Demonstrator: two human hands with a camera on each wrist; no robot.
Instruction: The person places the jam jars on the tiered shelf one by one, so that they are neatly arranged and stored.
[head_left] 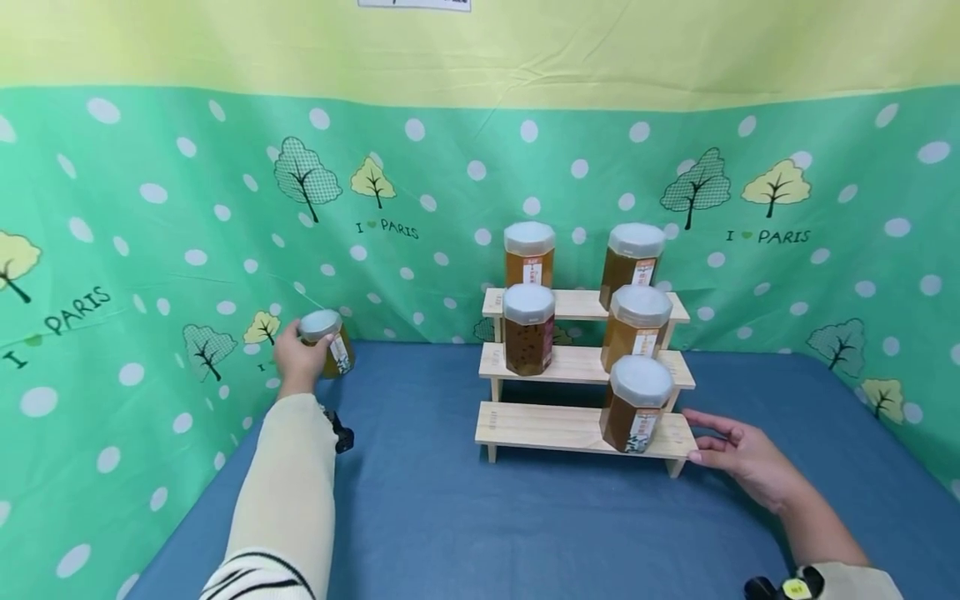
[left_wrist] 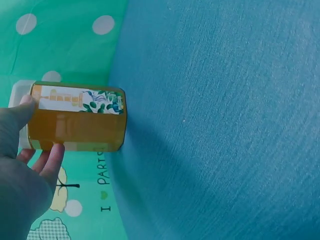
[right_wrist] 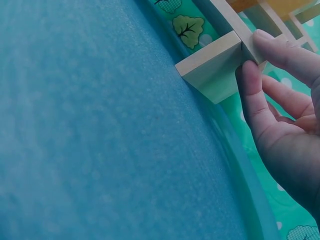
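At the back left, my left hand [head_left: 298,357] grips a honey jar [head_left: 339,357] near its white lid, thumb on one side and fingers on the other. The jar's base is close to the blue tabletop, and its label shows in the left wrist view. My right hand [head_left: 742,457] pinches the right end of the lowest step of a three-step wooden display stand [head_left: 540,423]. In the right wrist view, the fingertips [right_wrist: 263,42] lie at that step's corner. A dark honey jar [head_left: 636,408] stands on this step, near the right hand.
Two jars stand on the middle step: a dark one [head_left: 528,333] at left and an amber one [head_left: 633,333] at right. Two more, an amber jar [head_left: 529,265] and a darker jar [head_left: 628,271], occupy the top step. A green dotted curtain [head_left: 450,192] hangs behind the blue tabletop [head_left: 420,500].
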